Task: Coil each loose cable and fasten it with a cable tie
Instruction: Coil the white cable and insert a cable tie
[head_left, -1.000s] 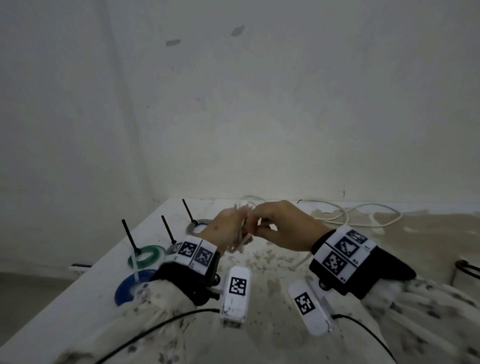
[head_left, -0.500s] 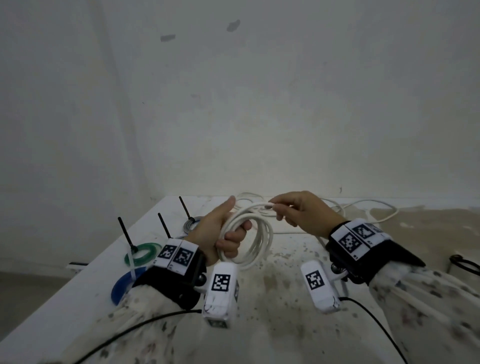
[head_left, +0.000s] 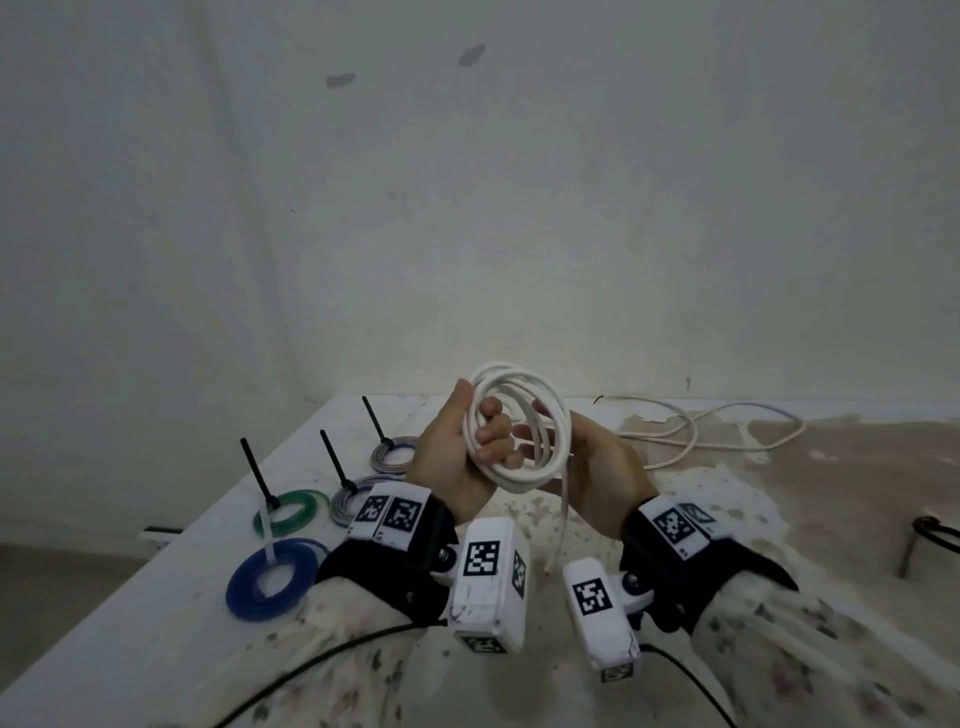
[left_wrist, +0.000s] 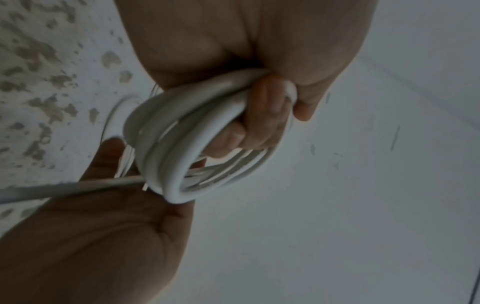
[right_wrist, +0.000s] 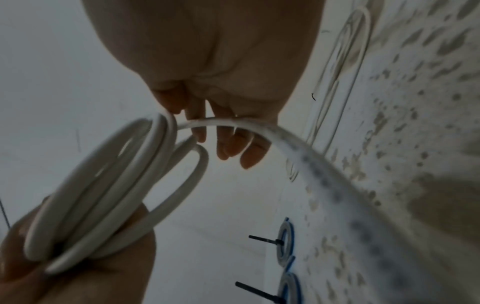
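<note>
A white cable coil (head_left: 545, 410) of several loops stands upright above the table, and my left hand (head_left: 467, 452) grips its left side with fingers curled through the loops. The left wrist view shows those fingers (left_wrist: 262, 121) wrapped round the bundle (left_wrist: 166, 144). My right hand (head_left: 597, 467) lies just behind and right of the coil, palm up, with straight fingers (right_wrist: 228, 144) touching the strands. The coil's loose tail (head_left: 561, 519) hangs down over that palm (left_wrist: 103, 226); I see no pinch on it. No cable tie shows on this coil.
Tied coils lie along the table's left edge: a blue one (head_left: 270, 577), a green one (head_left: 291, 512) and two grey ones (head_left: 358, 496) (head_left: 395, 452), black tie tails sticking up. A loose white cable (head_left: 701, 431) sprawls at the back right. A dark object (head_left: 930, 535) sits at the right edge.
Both hands rose with the coil, which turned upright. My right hand let go of its pinch on the top strand and moved behind the coil with palm open; the tail now hangs free.
</note>
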